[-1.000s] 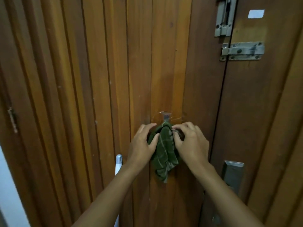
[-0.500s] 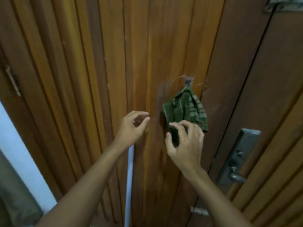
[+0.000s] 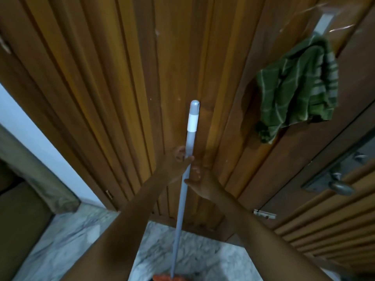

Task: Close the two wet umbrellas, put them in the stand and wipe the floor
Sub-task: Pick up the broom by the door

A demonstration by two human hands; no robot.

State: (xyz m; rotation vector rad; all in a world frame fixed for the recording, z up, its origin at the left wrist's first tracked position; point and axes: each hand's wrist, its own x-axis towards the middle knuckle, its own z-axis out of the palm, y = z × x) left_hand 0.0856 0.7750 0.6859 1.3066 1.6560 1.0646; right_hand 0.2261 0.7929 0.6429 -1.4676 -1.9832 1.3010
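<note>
A grey mop handle with a white band near its top stands upright against the wooden door. Its orange head shows at the bottom edge on the marble floor. My left hand wraps the handle from the left. My right hand grips it just below, from the right. A green striped cloth hangs from a hook on the door, upper right. No umbrella or stand is in view.
A metal door lever and plate sit at the right. A small latch is low on the door. White wall and brown furniture stand at the left.
Both hands left the green cloth hanging on the hook, moved down and closed on the mop handle. My view tilted down toward the floor.
</note>
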